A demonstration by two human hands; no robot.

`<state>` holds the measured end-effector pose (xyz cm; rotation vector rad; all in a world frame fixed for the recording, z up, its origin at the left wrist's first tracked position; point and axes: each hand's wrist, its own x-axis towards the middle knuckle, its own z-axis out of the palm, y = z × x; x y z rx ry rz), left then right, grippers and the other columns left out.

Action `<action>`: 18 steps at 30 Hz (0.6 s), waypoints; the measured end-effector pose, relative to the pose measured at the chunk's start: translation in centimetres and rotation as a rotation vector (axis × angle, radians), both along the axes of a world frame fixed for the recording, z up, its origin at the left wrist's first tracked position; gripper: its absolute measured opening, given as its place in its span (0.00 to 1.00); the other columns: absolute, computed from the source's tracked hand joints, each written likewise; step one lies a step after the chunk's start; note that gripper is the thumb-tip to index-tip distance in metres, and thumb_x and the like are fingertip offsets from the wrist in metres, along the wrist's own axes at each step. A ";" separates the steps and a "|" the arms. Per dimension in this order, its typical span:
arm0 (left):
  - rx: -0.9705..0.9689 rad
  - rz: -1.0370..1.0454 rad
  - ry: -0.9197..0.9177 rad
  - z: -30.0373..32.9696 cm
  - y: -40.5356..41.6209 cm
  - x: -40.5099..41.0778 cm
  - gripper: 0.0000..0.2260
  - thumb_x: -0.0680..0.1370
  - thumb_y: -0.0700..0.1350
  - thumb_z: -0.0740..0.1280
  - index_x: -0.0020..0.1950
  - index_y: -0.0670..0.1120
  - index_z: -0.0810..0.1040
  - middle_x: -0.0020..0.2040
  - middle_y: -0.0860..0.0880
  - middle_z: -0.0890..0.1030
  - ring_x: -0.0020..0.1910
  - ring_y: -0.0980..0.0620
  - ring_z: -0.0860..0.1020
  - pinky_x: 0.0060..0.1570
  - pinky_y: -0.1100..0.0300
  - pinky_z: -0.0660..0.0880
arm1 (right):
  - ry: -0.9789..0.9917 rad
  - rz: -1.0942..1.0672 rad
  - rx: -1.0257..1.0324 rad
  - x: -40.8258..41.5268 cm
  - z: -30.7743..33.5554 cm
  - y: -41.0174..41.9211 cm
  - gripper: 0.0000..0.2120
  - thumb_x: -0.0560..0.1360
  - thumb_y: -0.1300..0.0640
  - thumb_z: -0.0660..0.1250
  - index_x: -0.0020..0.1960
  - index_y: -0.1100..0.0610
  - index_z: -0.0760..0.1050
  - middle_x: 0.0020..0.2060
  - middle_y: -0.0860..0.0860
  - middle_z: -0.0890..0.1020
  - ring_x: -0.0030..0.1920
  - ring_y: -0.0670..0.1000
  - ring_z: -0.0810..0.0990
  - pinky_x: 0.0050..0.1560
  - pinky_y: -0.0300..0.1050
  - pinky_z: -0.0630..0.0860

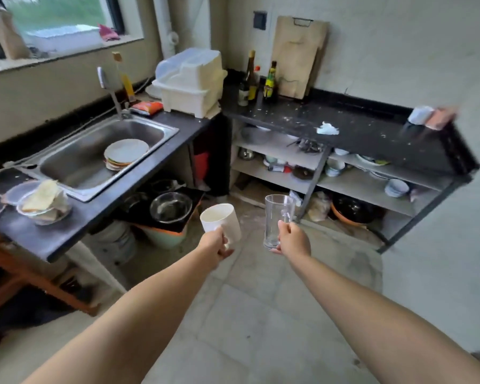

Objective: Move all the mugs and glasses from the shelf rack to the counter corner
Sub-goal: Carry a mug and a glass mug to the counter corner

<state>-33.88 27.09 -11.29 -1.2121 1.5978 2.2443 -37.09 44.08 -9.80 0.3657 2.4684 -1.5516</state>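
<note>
- Two vessels are held out over the floor, between the sink (100,151) side and the dark bench (358,131).
- The left hand (215,243) is closed around the handle of a white mug (222,220), which tilts slightly.
- The right hand (293,239) grips a clear glass mug (276,217) by its handle, upright.
- On the bench's far right end sits a blurred pale object (420,115), possibly another cup.
- Bottles (257,79) and a cutting board (297,56) stand at the bench's back corner.
</note>
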 end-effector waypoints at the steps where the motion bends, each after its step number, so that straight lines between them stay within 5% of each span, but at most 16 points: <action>1: 0.006 -0.031 -0.002 -0.1 1.7 -0.9 0.10 0.81 0.42 0.55 0.40 0.44 0.68 0.35 0.48 0.66 0.27 0.54 0.61 0.29 0.58 0.75 | -0.001 -0.034 -0.008 -0.6 0.0 1.7 0.15 0.81 0.50 0.55 0.42 0.58 0.71 0.31 0.51 0.73 0.27 0.50 0.75 0.51 0.61 0.80; 11: 0.014 -0.311 0.002 -0.5 12.4 -13.3 0.09 0.80 0.43 0.57 0.41 0.43 0.69 0.32 0.48 0.65 0.26 0.54 0.59 0.34 0.57 0.77 | 0.003 -0.269 -0.027 -9.0 -0.9 12.6 0.14 0.81 0.51 0.55 0.47 0.60 0.71 0.42 0.57 0.76 0.29 0.49 0.75 0.44 0.53 0.83; 18: -0.011 -0.499 0.019 1.0 16.9 -28.0 0.09 0.80 0.42 0.58 0.40 0.43 0.69 0.32 0.48 0.64 0.26 0.54 0.59 0.32 0.58 0.76 | 0.024 -0.420 -0.049 -20.5 0.1 16.5 0.12 0.80 0.50 0.55 0.49 0.56 0.72 0.38 0.54 0.75 0.30 0.50 0.76 0.48 0.59 0.82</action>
